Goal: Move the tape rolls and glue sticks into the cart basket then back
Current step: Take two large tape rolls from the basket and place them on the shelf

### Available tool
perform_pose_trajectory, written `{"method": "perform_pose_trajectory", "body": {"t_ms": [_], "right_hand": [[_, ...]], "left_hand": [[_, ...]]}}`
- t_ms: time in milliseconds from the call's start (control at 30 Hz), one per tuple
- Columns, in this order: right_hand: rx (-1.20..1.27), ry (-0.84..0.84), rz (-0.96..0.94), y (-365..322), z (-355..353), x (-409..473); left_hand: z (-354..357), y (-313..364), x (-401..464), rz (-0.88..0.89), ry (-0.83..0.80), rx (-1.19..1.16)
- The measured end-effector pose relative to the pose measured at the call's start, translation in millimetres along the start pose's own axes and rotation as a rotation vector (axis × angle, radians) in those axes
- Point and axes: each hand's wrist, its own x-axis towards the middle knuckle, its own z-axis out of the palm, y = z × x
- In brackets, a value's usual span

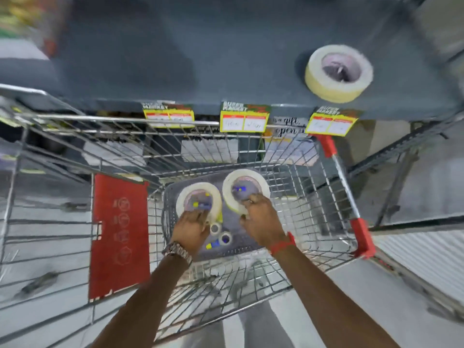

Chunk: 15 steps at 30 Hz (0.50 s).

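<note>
Two large cream tape rolls lie flat on a grey tray (253, 237) in the bottom of the wire cart basket (311, 197). My left hand (192, 228) grips the near edge of the left roll (187, 194). My right hand (259, 222) grips the near edge of the right roll (231, 182). Blue and yellow glue sticks show inside both roll cores, and another glue stick (213, 244) lies on the tray between my wrists. Two small tape rolls (215, 228) (225, 238) sit beside it. A third large tape roll (339, 72) rests on the dark shelf (175, 59).
Yellow and red price tags (244, 118) hang from the shelf's front edge just above the cart's far rim. A red child-seat flap (119, 234) stands at the cart's left. Red corner guards (362, 237) mark the cart's right side. Lower shelves hold paper goods behind the cart.
</note>
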Motion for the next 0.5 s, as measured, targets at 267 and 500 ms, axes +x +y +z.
{"method": "perform_pose_trajectory", "body": {"t_ms": [267, 500], "right_hand": [[0.066, 0.527, 0.041, 10, -83, -37], [0.012, 0.670, 0.141, 54, -208, 25]], "left_hand": [[-64, 40, 19, 0.267, 0.547, -0.015], [-127, 82, 52, 0.361, 0.711, 0.002]]}}
